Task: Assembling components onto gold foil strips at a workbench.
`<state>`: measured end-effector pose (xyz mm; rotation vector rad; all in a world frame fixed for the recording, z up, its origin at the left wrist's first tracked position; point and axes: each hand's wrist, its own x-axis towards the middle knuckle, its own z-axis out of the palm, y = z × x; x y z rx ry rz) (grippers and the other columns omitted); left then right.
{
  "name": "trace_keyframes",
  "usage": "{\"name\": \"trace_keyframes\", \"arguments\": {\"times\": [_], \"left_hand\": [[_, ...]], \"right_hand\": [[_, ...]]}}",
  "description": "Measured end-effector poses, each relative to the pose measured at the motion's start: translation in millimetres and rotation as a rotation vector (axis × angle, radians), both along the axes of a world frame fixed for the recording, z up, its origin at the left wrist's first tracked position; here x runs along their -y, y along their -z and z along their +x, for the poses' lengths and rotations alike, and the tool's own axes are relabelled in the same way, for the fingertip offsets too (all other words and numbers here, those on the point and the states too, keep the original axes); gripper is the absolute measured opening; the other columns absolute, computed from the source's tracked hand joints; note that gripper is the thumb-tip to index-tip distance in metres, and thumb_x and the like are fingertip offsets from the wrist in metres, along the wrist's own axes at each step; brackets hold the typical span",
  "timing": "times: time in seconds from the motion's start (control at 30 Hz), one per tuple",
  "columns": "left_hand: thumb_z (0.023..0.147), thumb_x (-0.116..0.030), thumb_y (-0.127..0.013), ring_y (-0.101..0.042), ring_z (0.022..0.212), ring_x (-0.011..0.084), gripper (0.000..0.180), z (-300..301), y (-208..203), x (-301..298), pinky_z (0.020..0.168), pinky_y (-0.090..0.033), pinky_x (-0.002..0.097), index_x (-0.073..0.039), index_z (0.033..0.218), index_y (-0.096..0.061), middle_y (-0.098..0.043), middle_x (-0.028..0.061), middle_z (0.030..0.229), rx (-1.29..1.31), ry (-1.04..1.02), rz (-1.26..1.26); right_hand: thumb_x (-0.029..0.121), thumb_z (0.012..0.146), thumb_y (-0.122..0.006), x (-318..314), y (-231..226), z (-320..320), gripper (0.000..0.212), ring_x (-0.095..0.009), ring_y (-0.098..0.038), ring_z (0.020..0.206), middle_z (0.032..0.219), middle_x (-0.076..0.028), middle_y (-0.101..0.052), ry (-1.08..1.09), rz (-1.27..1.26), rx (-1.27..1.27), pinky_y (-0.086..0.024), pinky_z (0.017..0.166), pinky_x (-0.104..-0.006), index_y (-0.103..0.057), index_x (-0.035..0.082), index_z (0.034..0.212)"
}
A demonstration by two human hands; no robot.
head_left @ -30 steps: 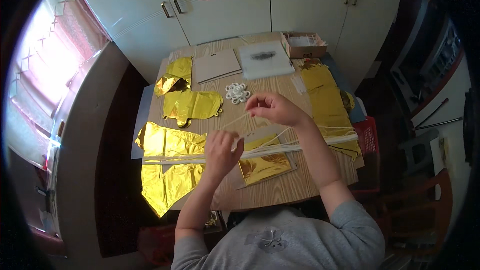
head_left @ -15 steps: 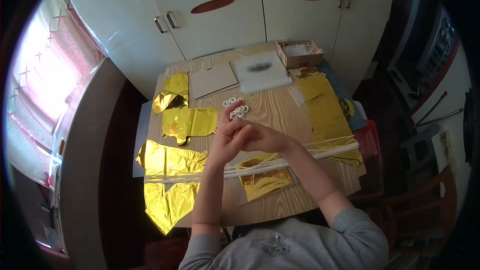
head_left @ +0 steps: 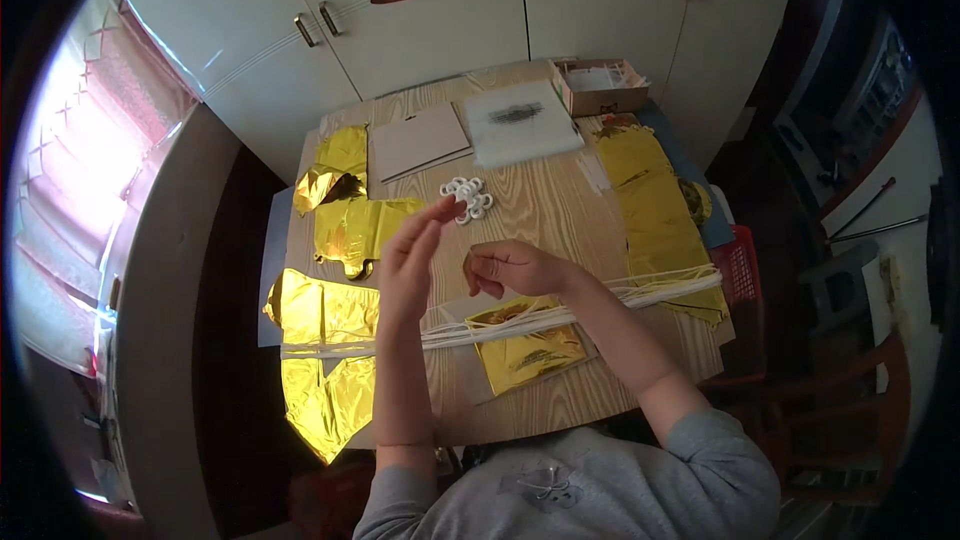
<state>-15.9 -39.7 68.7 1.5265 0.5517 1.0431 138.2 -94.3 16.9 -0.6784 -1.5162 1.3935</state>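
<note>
My left hand (head_left: 408, 258) is raised over the middle of the table, its fingers stretched up and to the right near a small pile of white rings (head_left: 466, 196). Nothing shows in it. Right of it, a short gap away, hovers my right hand (head_left: 508, 268), fingers loosely bent and apart, with no clear object among them. Below both hands a bundle of long white cords (head_left: 440, 336) runs across the table. It crosses a flat folded gold foil piece (head_left: 530, 358) under my right forearm. Another gold foil sheet (head_left: 325, 315) lies by my left forearm.
More flat gold foil shapes lie at the back left (head_left: 350, 230) and along the right side (head_left: 640, 205). Behind the rings are a greyish board (head_left: 420, 143) and a white sheet with a dark smudge (head_left: 520, 125). An open cardboard box (head_left: 603, 100) stands at the back right, a red basket (head_left: 740, 275) beside the table.
My hands, touching each other before, have come apart. The right hand has moved slightly lower and right of the left. The view has shifted a little; the items on the table look unmoved.
</note>
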Motion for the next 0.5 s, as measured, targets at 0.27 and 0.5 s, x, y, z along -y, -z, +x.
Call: {"name": "trace_keyframes", "arguments": {"times": [0.27,0.5], "left_hand": [[0.080,-0.007,-0.055,-0.051,0.084,0.0134,0.011,-16.9,19.0,-13.8,0.071,-0.041,0.0276,-0.002,0.086,-0.062,-0.061,0.0072,0.086,-0.201,0.406,-0.081],[0.082,-0.009,-0.054,-0.051,0.076,0.0124,0.017,4.5,10.7,2.2,0.067,-0.040,0.0296,0.003,0.071,-0.058,-0.061,0.0045,0.071,-0.537,-0.062,0.728]], "right_hand": [[0.025,0.093,-0.043,3.0,-4.1,24.3,0.025,-0.006,-0.050,0.061,0.072,0.001,-0.052,0.094,0.038,0.111,-0.045,0.060,-0.0227,-0.054,0.004,0.084],[0.026,0.092,-0.045,6.2,-7.3,29.6,0.025,-0.007,-0.051,0.062,0.071,0.001,-0.052,0.024,-0.067,0.172,-0.044,0.059,-0.0226,-0.054,0.004,0.081]]}}
